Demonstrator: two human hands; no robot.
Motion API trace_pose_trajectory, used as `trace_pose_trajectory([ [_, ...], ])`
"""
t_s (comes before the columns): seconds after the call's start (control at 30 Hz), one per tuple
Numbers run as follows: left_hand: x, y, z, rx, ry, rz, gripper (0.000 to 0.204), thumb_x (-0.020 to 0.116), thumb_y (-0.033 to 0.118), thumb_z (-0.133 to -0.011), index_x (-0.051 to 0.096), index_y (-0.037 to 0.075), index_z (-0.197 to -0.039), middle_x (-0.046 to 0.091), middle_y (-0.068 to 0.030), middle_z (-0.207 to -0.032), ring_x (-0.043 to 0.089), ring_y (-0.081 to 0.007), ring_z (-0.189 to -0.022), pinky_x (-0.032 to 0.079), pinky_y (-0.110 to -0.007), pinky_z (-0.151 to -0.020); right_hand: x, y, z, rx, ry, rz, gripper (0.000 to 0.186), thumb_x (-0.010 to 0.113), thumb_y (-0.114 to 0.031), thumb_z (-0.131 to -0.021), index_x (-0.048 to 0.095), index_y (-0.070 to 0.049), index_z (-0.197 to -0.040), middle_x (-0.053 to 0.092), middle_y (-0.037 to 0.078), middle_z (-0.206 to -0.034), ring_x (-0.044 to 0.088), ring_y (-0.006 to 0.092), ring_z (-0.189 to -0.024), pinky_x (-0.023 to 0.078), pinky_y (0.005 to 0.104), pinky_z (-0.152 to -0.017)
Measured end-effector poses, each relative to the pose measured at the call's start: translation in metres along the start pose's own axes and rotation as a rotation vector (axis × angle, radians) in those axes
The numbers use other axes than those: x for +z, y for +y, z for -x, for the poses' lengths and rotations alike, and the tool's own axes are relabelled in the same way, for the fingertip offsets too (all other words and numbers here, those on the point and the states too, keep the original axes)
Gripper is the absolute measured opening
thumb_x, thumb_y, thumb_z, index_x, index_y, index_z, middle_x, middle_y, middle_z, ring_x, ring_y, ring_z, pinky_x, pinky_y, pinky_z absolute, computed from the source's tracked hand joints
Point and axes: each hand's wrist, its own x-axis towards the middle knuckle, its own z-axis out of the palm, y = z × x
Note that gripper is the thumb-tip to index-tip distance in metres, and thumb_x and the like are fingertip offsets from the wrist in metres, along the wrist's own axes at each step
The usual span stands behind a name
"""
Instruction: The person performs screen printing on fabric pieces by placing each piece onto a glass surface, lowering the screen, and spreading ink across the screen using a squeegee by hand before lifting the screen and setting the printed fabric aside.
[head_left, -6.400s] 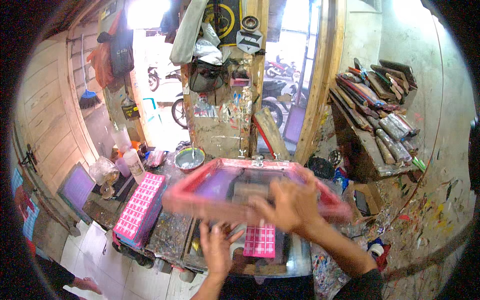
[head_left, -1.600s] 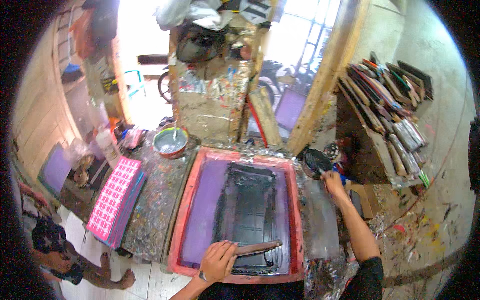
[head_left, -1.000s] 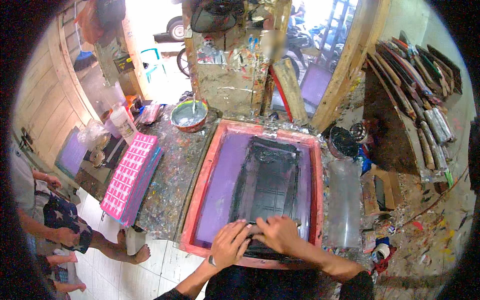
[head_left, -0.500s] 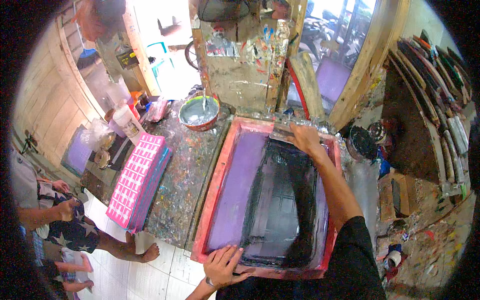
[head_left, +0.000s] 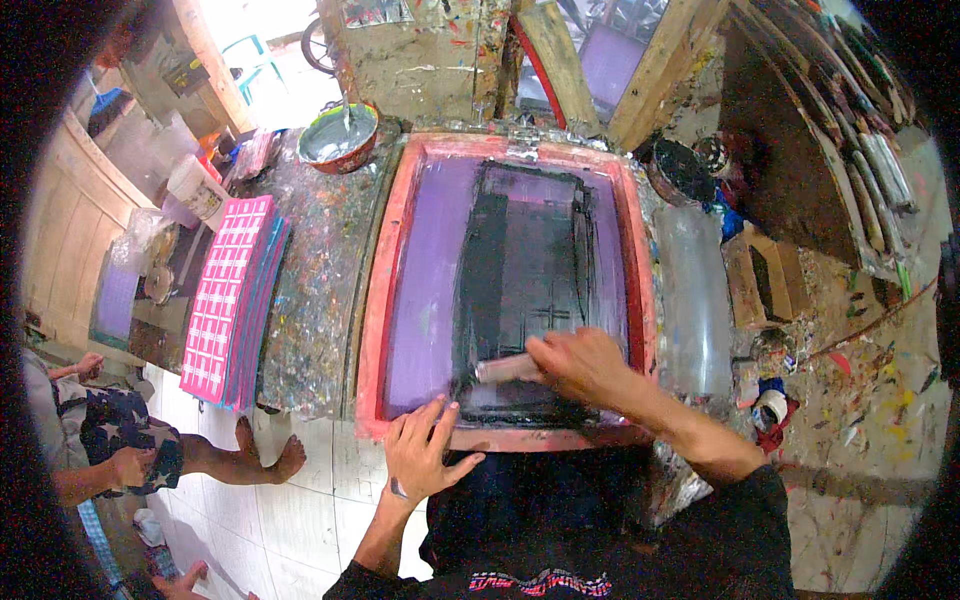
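Note:
A screen-printing frame (head_left: pixel 376 320) with a pinkish-red wooden rim lies in front of me on the table. Black ink (head_left: pixel 484 270) covers the middle and right of its purple mesh (head_left: pixel 425 260). My right hand (head_left: pixel 578 364) is closed round a squeegee (head_left: pixel 506 368) near the mesh's near end, and its blade is mostly out of sight. At the frame's near left corner rests my left hand (head_left: pixel 420 450), fingers stretched out over the rim and thumb spread.
Left of the frame, a stack of pink-and-white patterned sheets (head_left: pixel 228 300) lies on the paint-stained table (head_left: pixel 320 260). Behind it stands a bowl of grey ink (head_left: pixel 340 138). A black-stained tub (head_left: pixel 682 170) sits at the far right. Another person (head_left: pixel 120 440) is at the left.
My right hand has drawn the squeegee from the frame's far end to its near end. My left hand stays at the near left corner. The whole view has shifted.

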Motion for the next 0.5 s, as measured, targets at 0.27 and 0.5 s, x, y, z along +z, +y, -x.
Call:
trace_pose_trajectory([
  [0.27,-0.02,0.004,-0.002,-0.008,-0.026,0.156,0.053,0.087,0.035,-0.07,0.062,0.001,-0.101,0.062,-0.0149,-0.104,0.06,-0.0329,-0.093,0.046,-0.044,-0.082,-0.041,-0.037,0.022,0.26,0.105,-0.111,0.029,0.066,-0.036,-0.089,0.053,-0.01,-0.09,0.064,0.011,-0.077,0.065,0.0362,-0.064,0.046,0.0482,-0.05],
  [0.5,-0.017,0.0,0.001,0.02,-0.039,0.141,0.047,0.084,0.031,-0.071,0.062,0.002,-0.1,0.061,-0.0135,-0.103,0.059,-0.0308,-0.093,0.044,-0.045,-0.085,0.017,-0.013,0.033,-0.074,0.358,0.28,0.011,0.063,-0.02,-0.081,0.061,-0.016,-0.09,0.065,0.001,-0.093,0.064,0.0185,-0.085,0.051,0.0398,-0.079],
])
